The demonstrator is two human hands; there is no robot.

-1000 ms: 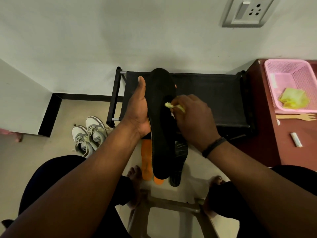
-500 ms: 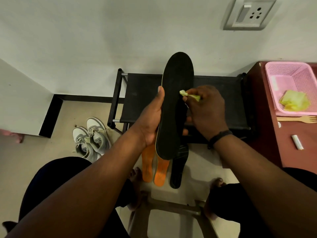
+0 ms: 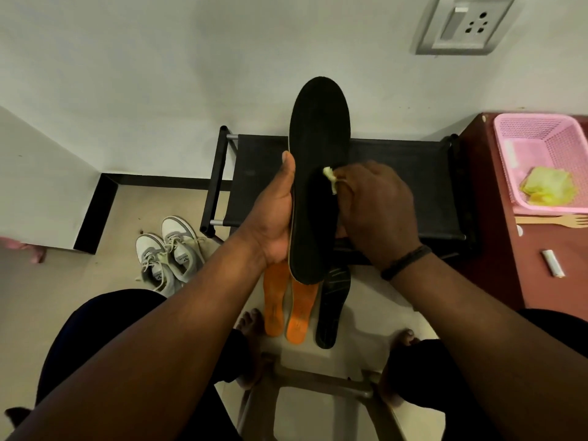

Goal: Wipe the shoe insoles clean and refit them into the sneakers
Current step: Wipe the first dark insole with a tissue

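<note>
A black insole [image 3: 318, 186] is held upright in front of the person, its rounded toe end raised against the white wall; it is gripped along its left edge by the left hand [image 3: 273, 221], whose thumb lies straight up that edge while the fingers are curled behind it, out of sight. A small pale yellow wipe [image 3: 330, 179] is pinched in the curled fingers of the right hand [image 3: 377, 208] and is pressed against the black face of the insole near its middle; a dark band is worn on the right wrist.

On the floor below the held insole three more insoles are laid side by side, lengthwise toward the person: two orange insoles [image 3: 286, 308], touching or nearly touching each other, and a second black insole [image 3: 331, 310] just to their right. A pair of white and grey sneakers [image 3: 168, 249] is stood on the floor to the left, beside a black fabric shoe rack [image 3: 397, 186] set against the wall.

At the right a dark red table [image 3: 496, 249] is seen; on it a pink plastic mesh basket [image 3: 541, 138] is placed, and a crumpled yellow cloth [image 3: 549, 186] is contained in its near corner; whether anything else is in the basket cannot be told. Just outside the basket a wooden fork [image 3: 553, 220] is laid, and nearer the person a small white stick-like object [image 3: 553, 263] lies on the tabletop.
</note>
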